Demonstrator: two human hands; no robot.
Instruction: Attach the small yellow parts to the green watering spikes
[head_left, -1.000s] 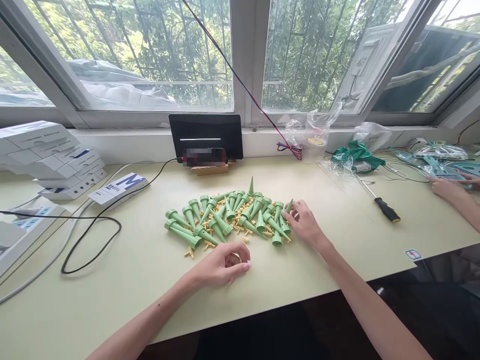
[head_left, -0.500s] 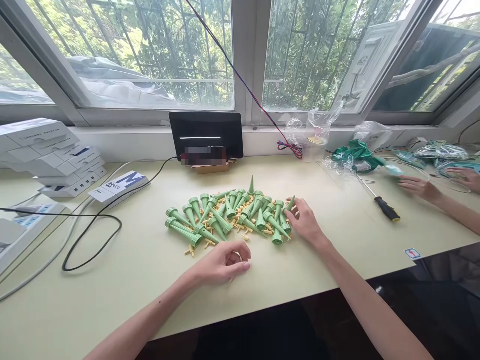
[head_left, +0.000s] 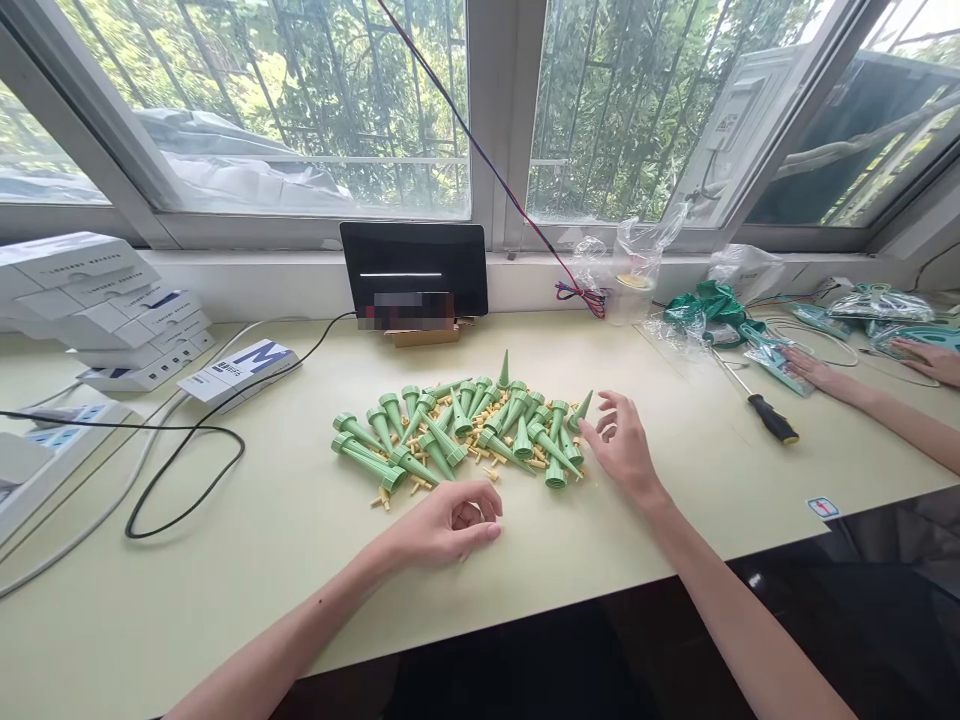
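A heap of green plastic plant watering spikes (head_left: 451, 445), ribbed cones with wide round caps, lies mixed with small yellow plastic connectors (head_left: 491, 474). One spike (head_left: 504, 370) stands point up at the back of the heap; another green spike (head_left: 581, 410) points up and leans slightly at its right end. Beside that one is my right hand (head_left: 622, 445), its fingers parted and bent, with nothing between them. My left hand (head_left: 446, 522) rests on the table in front of the heap, fingers loosely curled and thumb apart from the forefinger. Its palm is hidden.
A black tablet (head_left: 414, 265) leans by the window. White boxes (head_left: 112, 310) and a black cable (head_left: 240, 440) lie left. At right are a screwdriver (head_left: 772, 418), plastic bags (head_left: 709, 310) and another person's hands (head_left: 821, 375). The table's front edge (head_left: 555, 618) runs close below my hands.
My right hand has let go of the leaning spike and drawn slightly right, its fingers parting. My left hand stays put. The other person's nearer hand has shifted slightly left onto a plastic packet.
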